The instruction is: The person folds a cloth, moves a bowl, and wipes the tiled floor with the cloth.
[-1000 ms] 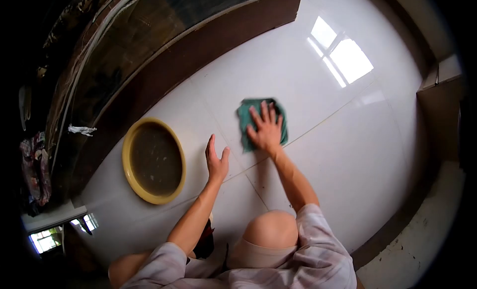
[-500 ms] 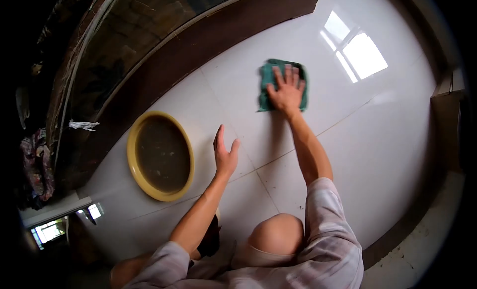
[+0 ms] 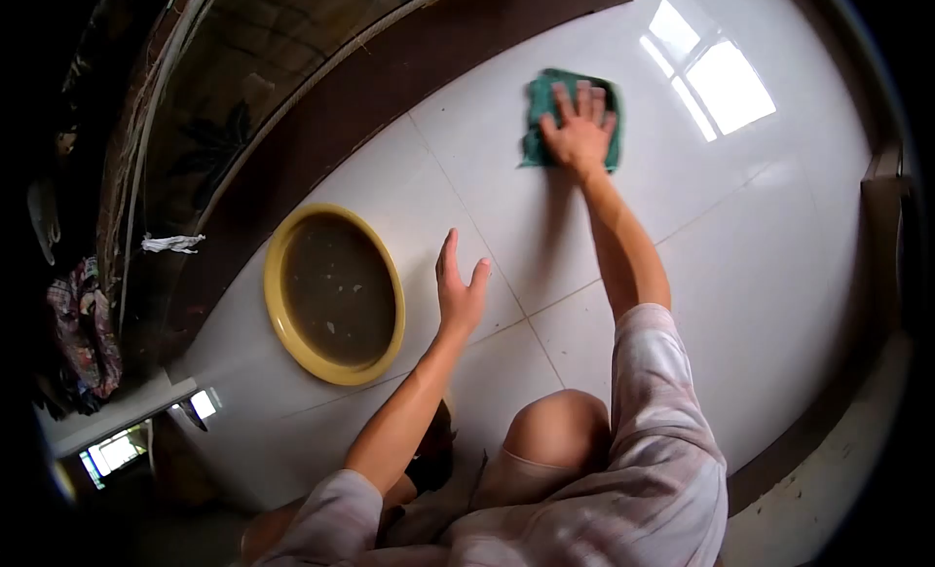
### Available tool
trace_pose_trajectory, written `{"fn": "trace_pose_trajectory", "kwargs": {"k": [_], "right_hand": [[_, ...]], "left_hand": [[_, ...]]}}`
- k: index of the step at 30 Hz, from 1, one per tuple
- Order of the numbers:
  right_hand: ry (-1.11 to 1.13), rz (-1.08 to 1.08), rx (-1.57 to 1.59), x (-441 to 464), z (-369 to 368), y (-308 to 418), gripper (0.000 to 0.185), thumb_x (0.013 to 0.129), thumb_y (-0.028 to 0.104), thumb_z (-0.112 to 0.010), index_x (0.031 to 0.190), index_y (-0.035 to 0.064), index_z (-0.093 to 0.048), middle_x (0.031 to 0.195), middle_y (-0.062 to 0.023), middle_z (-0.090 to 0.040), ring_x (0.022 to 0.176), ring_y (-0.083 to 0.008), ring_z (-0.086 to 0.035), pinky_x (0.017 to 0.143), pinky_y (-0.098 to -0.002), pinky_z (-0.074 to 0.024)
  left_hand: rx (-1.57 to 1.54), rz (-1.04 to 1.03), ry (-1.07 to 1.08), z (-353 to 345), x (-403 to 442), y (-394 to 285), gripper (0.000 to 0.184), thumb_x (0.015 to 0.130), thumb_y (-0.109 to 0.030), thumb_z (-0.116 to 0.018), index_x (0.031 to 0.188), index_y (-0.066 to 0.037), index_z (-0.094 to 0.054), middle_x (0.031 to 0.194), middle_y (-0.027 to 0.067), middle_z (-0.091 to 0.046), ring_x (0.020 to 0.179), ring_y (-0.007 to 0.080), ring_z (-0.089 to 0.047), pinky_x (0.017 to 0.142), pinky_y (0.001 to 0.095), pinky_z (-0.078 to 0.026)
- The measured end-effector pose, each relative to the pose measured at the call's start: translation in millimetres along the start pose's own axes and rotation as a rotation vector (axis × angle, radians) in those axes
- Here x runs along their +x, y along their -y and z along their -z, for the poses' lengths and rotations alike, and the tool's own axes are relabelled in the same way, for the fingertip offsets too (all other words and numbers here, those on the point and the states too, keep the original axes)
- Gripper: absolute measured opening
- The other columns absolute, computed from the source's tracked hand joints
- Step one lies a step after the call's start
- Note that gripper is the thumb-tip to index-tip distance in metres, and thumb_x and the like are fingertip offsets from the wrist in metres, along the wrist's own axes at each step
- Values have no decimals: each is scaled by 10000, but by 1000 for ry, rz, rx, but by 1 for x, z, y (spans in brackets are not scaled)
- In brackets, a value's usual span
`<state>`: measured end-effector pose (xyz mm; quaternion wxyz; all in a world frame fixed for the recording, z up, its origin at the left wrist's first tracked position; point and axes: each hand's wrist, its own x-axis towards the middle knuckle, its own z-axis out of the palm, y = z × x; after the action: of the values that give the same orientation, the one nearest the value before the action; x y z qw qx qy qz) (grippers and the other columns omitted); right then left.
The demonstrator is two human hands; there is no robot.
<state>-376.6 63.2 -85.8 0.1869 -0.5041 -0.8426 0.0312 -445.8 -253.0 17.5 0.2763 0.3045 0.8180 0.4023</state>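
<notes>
My right hand (image 3: 581, 129) lies flat with fingers spread on a green cloth (image 3: 542, 101), pressing it against the white tiled floor (image 3: 701, 275). The cloth is spread out under the palm and shows around the fingers. My left hand (image 3: 462, 286) hangs over the tiles with thumb and fingers apart, holding nothing. To its left stands a yellow-rimmed basin (image 3: 276, 296) of murky brown water with small pale bits in it.
A dark brown base board (image 3: 390, 70) of some furniture curves along the upper left. White scrap (image 3: 173, 244) and patterned fabric (image 3: 83, 333) hang at the far left. A dark border and a box-like block (image 3: 881, 245) stand at the right.
My right hand and the green cloth have moved forward across the floor, away from my body. The left hand stays raised and apart from the basin, and the view has shifted slightly.
</notes>
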Motion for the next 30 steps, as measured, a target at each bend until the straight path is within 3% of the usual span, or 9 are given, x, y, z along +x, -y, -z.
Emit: {"fn": "trace_pose_trajectory", "kwargs": {"k": [7,10,12,14,17,20,22,27,30], "right_hand": [[186,305,174,-116,47,-22,622,972,531,-532,1559,362,-415,1676,-54,-292,1531,-294,-274,1213,-556,-203],[272,-40,597,-190,80,-107,614,973,506,-559,1554,355,-429,1680,-39,-286,1541,-284,-258,1215,-554,-191],[206,0,-240,-253,101,-174,625,978,507,-558,1565,346,-415,1684,-40,-276,1548,-289,-244,1214,-561,-190],[97,-114,-373,-320,141,-233,635,984,513,-553,1575,336,-402,1688,-44,-267,1553,-293,-231,1217,-558,-179],[50,-463,198,-384,184,-243,631,996,519,-533,1582,330,-390,1688,-77,-260,1559,-317,-208,1216,-576,-159],[234,-614,-427,-384,187,-168,648,979,503,-536,1583,325,-386,1688,-104,-245,1563,-356,-170,1208,-617,-136],[63,-616,31,-358,170,-126,667,952,489,-546,1580,327,-387,1693,-98,-229,1567,-365,-141,1212,-626,-122],[9,-408,117,-283,137,-141,692,916,581,-550,1561,387,-390,1698,-38,-228,1572,-291,-147,1229,-595,-144],[-62,-605,30,-318,167,-185,689,898,575,-583,1538,366,-436,1671,-79,-288,1541,-341,-224,1226,-584,-174]], "left_hand": [[72,-156,16,-17,-26,22,706,948,-203,-673,1545,-6,-352,1562,230,-407,1436,392,-385,1196,452,-309],[58,-196,55,-27,-42,25,705,955,-216,-674,1547,-9,-351,1565,222,-410,1442,384,-382,1196,449,-311],[42,-174,97,-33,-57,17,704,962,-227,-671,1548,-8,-348,1573,217,-404,1450,375,-374,1200,444,-306],[66,-188,130,-38,-70,24,698,970,-235,-659,1553,-14,-346,1585,206,-391,1465,364,-358,1208,447,-294],[85,-183,186,-50,-85,23,691,974,-239,-653,1556,-23,-350,1585,202,-396,1471,360,-354,1213,450,-287],[106,-216,251,-70,-93,13,679,976,-239,-651,1552,-26,-361,1581,201,-405,1473,359,-354,1215,450,-284],[127,-261,274,-89,-93,-2,648,978,-242,-652,1531,-16,-399,1563,205,-431,1463,355,-379,1207,436,-299],[68,-426,388,-138,-57,-33,619,979,-249,-655,1507,-9,-437,1533,208,-471,1436,350,-424,1196,415,-317],[113,-409,418,-155,-52,-87,617,991,-264,-630,1517,-12,-428,1546,190,-464,1442,330,-419,1188,405,-325]]}}
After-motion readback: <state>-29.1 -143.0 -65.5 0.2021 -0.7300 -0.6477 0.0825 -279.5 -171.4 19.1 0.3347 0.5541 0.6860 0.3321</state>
